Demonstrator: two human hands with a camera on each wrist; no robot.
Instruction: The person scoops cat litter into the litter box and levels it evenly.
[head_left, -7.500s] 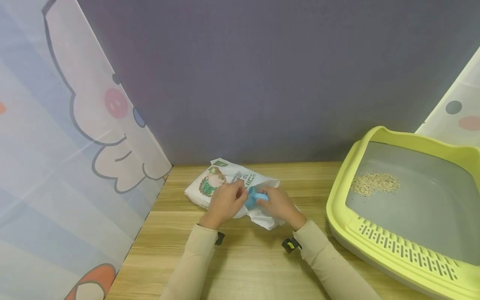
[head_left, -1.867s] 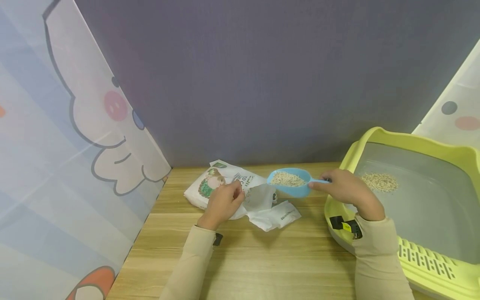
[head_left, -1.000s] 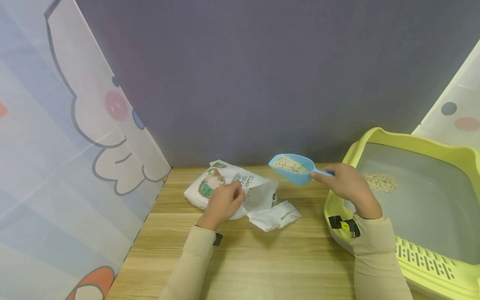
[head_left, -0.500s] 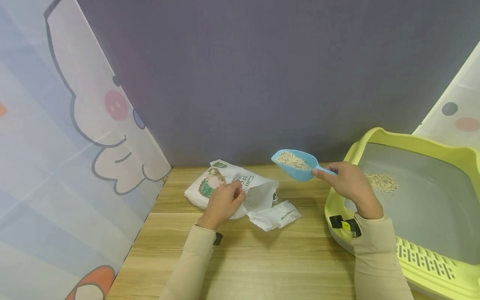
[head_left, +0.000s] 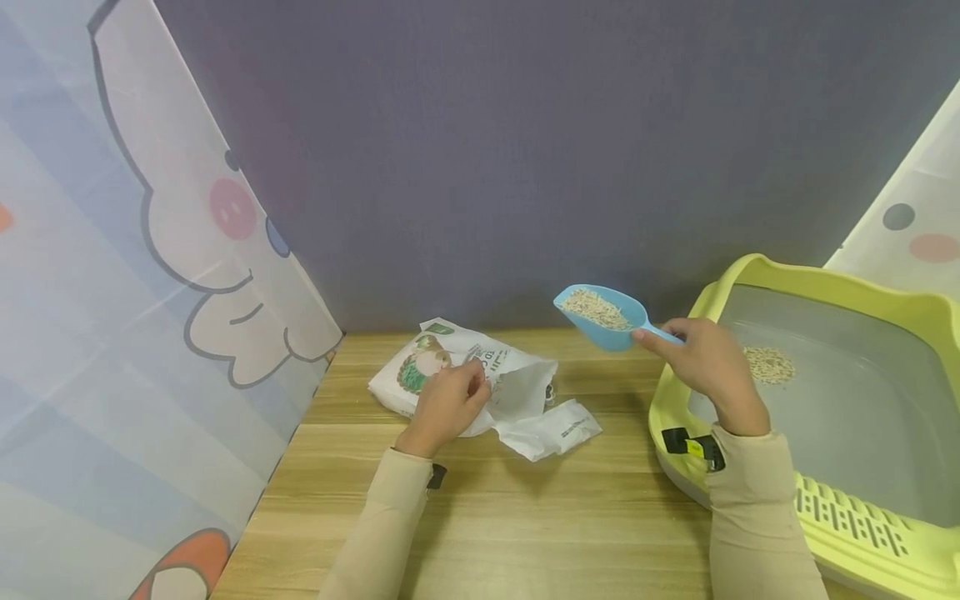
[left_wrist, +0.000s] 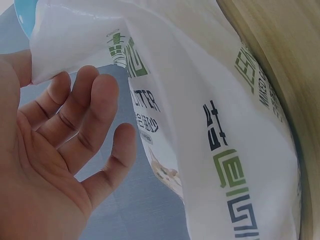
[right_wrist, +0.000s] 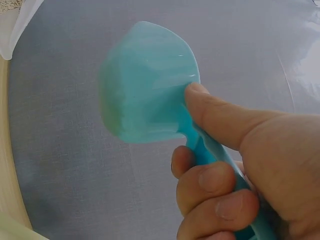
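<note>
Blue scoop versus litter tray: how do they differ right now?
Color: the scoop is light blue, while the tray is yellow and grey.
Size: the scoop is far smaller than the tray.
Support: the right hand holds the scoop up by its handle, while the tray sits on the table.
Shared: both are open-topped and contain pale pellets.

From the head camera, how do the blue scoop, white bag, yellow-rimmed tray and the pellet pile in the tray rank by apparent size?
Largest to smallest:
1. tray
2. bag
3. scoop
4. pellet pile, its left edge apparently hidden behind the right hand
</note>
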